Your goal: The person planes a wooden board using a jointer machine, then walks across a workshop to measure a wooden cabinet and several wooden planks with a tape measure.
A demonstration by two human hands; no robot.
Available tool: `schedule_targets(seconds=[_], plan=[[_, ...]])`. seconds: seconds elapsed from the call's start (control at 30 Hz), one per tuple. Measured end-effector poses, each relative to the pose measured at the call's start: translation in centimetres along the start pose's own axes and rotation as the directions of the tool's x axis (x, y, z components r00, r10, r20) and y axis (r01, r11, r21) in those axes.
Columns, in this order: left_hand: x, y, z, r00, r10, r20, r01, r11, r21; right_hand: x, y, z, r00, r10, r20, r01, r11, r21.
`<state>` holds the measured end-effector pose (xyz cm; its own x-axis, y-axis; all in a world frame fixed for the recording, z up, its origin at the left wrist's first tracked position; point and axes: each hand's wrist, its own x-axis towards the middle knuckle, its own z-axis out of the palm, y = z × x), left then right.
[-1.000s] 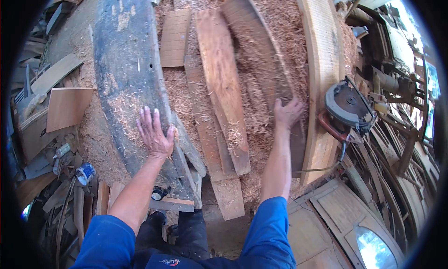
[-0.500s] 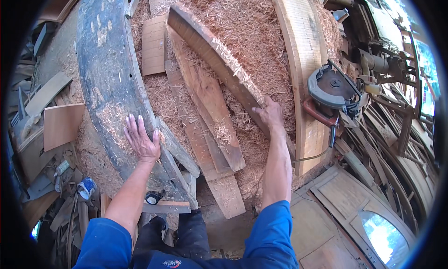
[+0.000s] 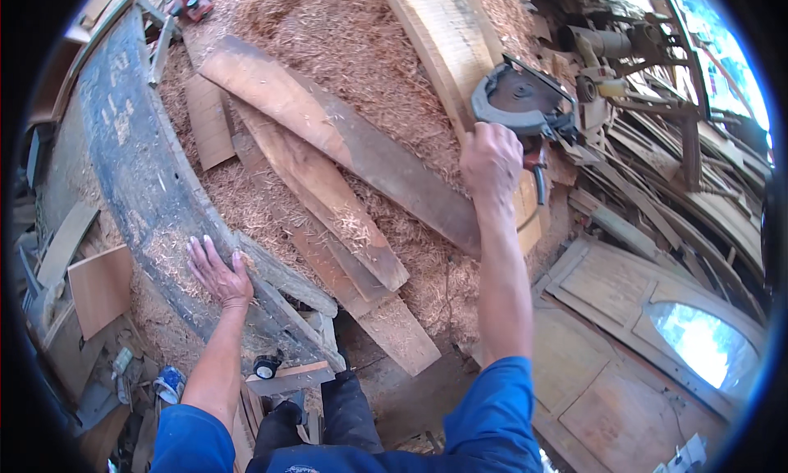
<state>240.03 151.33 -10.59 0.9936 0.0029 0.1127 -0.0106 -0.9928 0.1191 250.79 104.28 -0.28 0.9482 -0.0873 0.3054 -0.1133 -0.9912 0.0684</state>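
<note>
My left hand (image 3: 218, 274) lies flat with spread fingers on the dusty, curved grey-black timber (image 3: 156, 178). At the right, my right hand (image 3: 492, 163) is closed over the handle of a circular saw (image 3: 519, 104), hiding most of the red grip. The saw rests on a thick pale beam (image 3: 447, 34). Between my hands a long brown board (image 3: 361, 157), lighter at its far end, lies flat across other planks (image 3: 324, 202) and wood shavings. My right forearm passes over its near end. A small round black-and-white object (image 3: 267, 366) sits near the timber's near end.
Shavings (image 3: 328, 30) cover the middle. A red power tool (image 3: 190, 1) stands at the far left. Offcuts, a blue-and-white can (image 3: 171, 383) and a leaning board (image 3: 100, 290) crowd the left. Stacked strips (image 3: 681, 194) and a panelled door (image 3: 624, 309) with an oval opening are at right.
The board that my right hand held up on edge now lies flat. My right hand has let it go and moved to the saw's handle. The view has shifted right.
</note>
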Motion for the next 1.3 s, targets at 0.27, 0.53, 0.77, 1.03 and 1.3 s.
schedule_targets(seconds=[0.27,0.53,0.77,1.03,1.3], plan=[[0.7,0.4,0.1,0.999,0.002,-0.045,0.001,0.998,0.058,0.0,6.2,0.6,0.93,-0.314,0.19,0.353,0.908,-0.227],[0.2,-0.1,-0.1,0.998,0.006,-0.063,-0.002,0.998,0.062,-0.4,5.4,1.2,0.892,-0.409,0.194,0.451,0.835,-0.314],[0.0,-0.2,-0.3,1.0,0.006,-0.025,-0.005,0.999,0.037,-2.0,4.8,2.4,0.811,-0.309,0.497,0.456,0.866,-0.205],[0.6,-0.3,-1.0,0.999,-0.001,-0.052,0.002,1.0,0.027,0.5,10.0,2.4,0.623,-0.076,0.779,0.407,0.882,-0.239],[-0.4,-0.4,-0.4,0.997,0.013,-0.071,-0.008,0.997,0.076,-4.7,4.3,-0.9,0.343,0.137,0.929,0.088,0.98,-0.178]])
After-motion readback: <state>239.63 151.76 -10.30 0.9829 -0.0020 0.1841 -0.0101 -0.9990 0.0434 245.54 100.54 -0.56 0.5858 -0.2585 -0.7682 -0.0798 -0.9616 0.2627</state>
